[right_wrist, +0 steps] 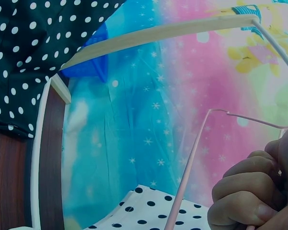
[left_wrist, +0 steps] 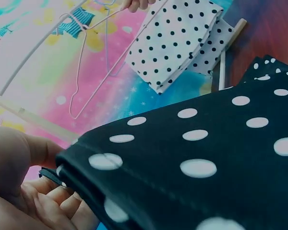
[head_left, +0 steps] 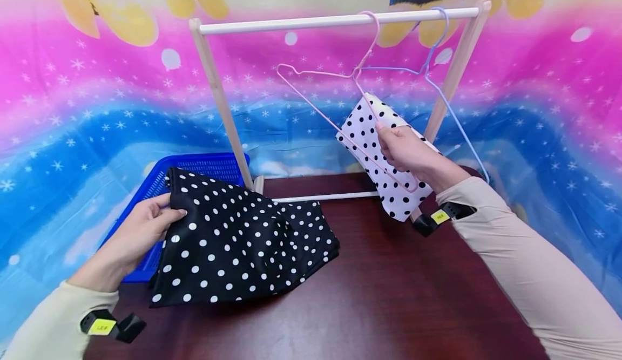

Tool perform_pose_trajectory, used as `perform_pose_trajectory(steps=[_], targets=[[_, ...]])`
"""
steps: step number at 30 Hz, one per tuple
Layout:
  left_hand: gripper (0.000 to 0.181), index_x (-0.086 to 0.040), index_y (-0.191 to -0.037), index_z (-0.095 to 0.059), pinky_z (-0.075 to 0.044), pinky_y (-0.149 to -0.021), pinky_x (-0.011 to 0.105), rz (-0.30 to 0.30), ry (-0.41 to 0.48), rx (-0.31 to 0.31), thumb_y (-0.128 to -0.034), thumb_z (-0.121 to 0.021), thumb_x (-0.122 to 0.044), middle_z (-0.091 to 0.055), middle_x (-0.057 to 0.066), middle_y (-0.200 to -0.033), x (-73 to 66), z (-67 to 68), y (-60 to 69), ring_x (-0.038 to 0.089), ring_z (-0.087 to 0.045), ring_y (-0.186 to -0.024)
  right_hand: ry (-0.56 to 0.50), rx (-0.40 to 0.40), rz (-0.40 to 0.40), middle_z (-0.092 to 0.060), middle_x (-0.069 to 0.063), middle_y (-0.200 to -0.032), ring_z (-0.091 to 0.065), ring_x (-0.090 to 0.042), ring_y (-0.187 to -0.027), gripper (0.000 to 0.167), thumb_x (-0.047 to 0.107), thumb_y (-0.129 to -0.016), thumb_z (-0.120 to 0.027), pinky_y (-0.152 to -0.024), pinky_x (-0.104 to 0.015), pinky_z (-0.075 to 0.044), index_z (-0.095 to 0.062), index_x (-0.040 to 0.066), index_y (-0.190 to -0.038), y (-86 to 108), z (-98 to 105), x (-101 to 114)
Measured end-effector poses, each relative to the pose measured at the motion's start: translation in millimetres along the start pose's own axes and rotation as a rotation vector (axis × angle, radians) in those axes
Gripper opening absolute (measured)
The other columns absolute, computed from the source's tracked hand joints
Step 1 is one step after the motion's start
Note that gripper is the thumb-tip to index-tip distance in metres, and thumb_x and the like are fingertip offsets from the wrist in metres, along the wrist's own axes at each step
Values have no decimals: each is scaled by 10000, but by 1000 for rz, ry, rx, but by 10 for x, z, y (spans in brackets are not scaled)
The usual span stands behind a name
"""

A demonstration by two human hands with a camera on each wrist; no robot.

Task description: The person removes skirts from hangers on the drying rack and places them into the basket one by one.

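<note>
My left hand [head_left: 138, 233] pinches the edge of a folded black cloth with white dots [head_left: 233, 241], thumb on top, fingers below. The cloth spreads rightward above the table. My right hand [head_left: 405, 147] grips the right side of a pink hanger [head_left: 316, 72], its fingers curled in the right wrist view [right_wrist: 245, 191]. That hanger's hook is over the rack's top bar [head_left: 291, 24], and it is tilted. A white cloth with black dots [head_left: 362, 128] hangs behind it, beside a blue hanger [head_left: 454, 114]; how the cloth is held up is partly hidden.
A wooden-sided rack [head_left: 221, 98] with white bars stands on the dark red-brown table [head_left: 389, 295]. The blue plastic basket [head_left: 194, 160] sits at the left, partly behind the black cloth. A patterned backdrop [head_left: 121, 106] surrounds the table at the back and sides.
</note>
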State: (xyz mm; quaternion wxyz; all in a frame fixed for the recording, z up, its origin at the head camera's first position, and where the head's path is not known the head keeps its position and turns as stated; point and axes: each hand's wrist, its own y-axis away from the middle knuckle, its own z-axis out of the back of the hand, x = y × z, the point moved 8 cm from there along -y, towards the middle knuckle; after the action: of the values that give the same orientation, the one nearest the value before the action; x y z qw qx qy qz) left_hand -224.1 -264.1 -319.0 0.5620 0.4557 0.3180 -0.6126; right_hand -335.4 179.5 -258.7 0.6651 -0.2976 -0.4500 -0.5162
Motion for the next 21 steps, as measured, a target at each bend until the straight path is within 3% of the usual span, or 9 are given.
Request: perform_pose_trajectory(steps=[5, 9, 21], targets=[[431, 41, -1433, -409, -608, -733, 284, -6, -56, -5, -1090, -434, -219, -748, -171, -962, -77, 14, -45, 77, -745, -854, 4, -1, 1, -278, 90, -499, -214, -54, -409, 581, 484, -1094, -292, -421, -229, -176, -344, 156, -617, 7, 21, -10], [350, 23, -1353, -484, -591, -736, 260, -39, -97, -16, -1084, -439, -197, -735, -193, -954, -217, 47, -81, 63, -733, -852, 7, -6, -5, -274, 87, -500, -209, -58, -413, 577, 474, -1097, -292, -419, -227, -174, -344, 155, -620, 5, 31, -8], [274, -6, -1275, -572, -572, -696, 228, -163, -342, -97, -1069, -461, -146, -687, -221, -894, -853, 168, -74, 24, -704, -801, 0, 9, -2, -256, 85, -508, -201, -66, -421, 587, 485, -1096, -275, -409, -241, -177, -329, 152, -616, 5, 32, -16]])
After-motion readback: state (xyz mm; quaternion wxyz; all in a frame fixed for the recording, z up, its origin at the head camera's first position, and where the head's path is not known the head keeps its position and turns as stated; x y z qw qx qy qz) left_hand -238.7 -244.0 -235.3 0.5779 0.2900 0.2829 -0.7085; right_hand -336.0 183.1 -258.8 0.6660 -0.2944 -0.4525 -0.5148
